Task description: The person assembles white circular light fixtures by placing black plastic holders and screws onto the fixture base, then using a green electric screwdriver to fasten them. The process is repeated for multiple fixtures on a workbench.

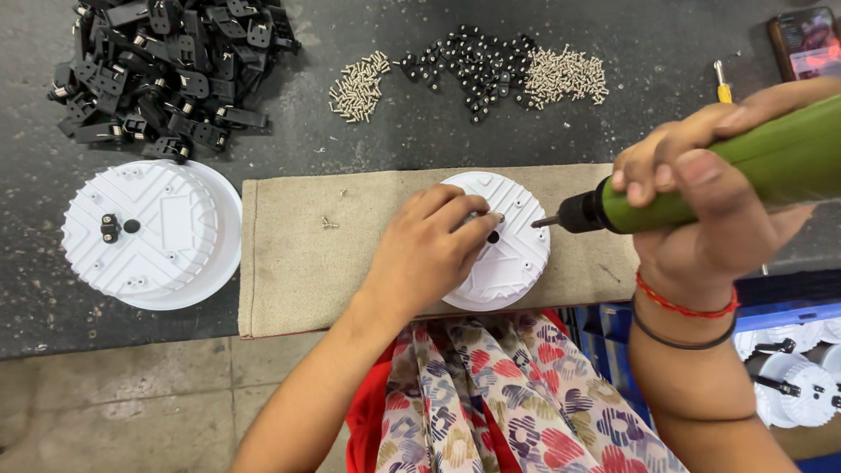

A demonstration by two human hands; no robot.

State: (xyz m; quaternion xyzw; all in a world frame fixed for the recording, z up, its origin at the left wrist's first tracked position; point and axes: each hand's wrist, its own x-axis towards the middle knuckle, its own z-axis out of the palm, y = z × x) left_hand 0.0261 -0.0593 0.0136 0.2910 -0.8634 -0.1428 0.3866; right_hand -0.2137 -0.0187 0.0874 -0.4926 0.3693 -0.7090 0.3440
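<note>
Left hand (pixel 434 245) pinches a small screw against the round white ribbed plastic housing (pixel 512 254) on the tan cloth mat (pixel 298 263), centre-near; right hand (pixel 701 193) clenches the green electric screwdriver (pixel 701 188); advisable: seat bit squarely before driving.

bare forearms, red thread bracelet (pixel 685 306), black band (pixel 679 340), floral scarf (pixel 517 394)

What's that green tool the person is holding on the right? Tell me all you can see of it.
The green tool is an electric screwdriver with a smooth green barrel, seemingly plastic, a dark chuck and a thin metal bit. The right hand grips it nearly level, bit pointing left just over the rim of the white ribbed disc, which the left hand steadies on a beige cloth mat. Its rear end leaves the picture.
</note>
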